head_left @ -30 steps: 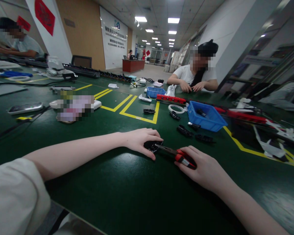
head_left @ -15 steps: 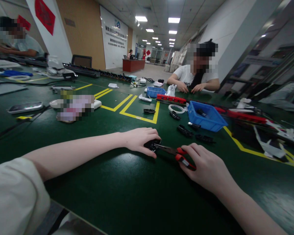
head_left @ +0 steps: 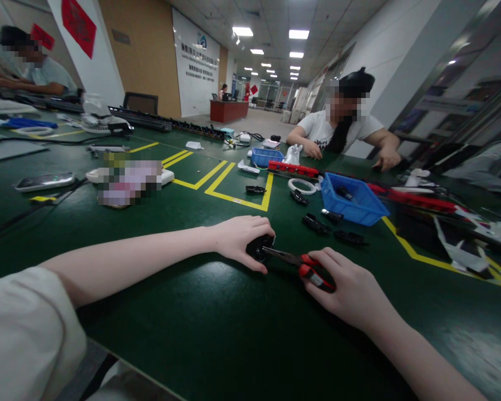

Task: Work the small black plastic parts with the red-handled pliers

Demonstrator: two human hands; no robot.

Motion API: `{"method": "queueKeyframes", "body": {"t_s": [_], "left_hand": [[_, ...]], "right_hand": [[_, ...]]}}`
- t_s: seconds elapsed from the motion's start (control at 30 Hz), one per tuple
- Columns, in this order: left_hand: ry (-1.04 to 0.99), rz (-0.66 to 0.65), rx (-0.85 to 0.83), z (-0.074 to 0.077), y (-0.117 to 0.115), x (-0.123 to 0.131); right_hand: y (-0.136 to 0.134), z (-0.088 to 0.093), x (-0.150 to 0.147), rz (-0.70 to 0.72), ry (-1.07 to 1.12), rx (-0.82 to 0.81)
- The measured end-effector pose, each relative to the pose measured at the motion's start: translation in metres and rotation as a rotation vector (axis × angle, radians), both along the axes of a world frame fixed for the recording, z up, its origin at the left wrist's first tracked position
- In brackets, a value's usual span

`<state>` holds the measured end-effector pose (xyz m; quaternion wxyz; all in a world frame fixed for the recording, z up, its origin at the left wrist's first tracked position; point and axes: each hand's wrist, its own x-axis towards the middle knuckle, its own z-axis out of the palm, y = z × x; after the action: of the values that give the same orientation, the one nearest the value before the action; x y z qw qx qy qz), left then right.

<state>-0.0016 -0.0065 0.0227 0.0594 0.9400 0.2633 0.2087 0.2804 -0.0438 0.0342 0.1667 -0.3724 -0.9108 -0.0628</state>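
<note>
Head view, centre of frame: the left hand (head_left: 239, 238) is clenched over a black part (head_left: 259, 248), pinning it to the green table (head_left: 217, 334), while the right hand (head_left: 350, 287) grasps the red handles of the pliers (head_left: 301, 263). Best, I judge, to press the black part flat and squeeze gently so the tips cannot slip. It lies at the plier tips, just left of the right hand's grip
</note>
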Motion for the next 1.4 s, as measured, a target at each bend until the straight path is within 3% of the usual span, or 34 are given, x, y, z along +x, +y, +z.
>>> {"method": "queueKeyframes", "body": {"t_s": [0.33, 0.77, 1.2, 1.4], "left_hand": [[-0.025, 0.002, 0.030, 0.0002, -0.0015, 0.0003], [-0.017, -0.039, -0.050, 0.0005, -0.0004, -0.0006], [-0.051, -0.020, 0.036, -0.0007, -0.0012, 0.0010], [-0.041, 0.003, 0.042, -0.0003, -0.0017, 0.0005]], "right_hand": [[-0.0011, 0.0032, -0.0009, -0.021, -0.001, -0.054], [0.0009, 0.0015, 0.0026, 0.027, -0.046, 0.094], [-0.0021, 0.0044, -0.0006, -0.015, -0.002, -0.059], [-0.0021, 0.0046, -0.0008, -0.008, 0.010, -0.047]]}}
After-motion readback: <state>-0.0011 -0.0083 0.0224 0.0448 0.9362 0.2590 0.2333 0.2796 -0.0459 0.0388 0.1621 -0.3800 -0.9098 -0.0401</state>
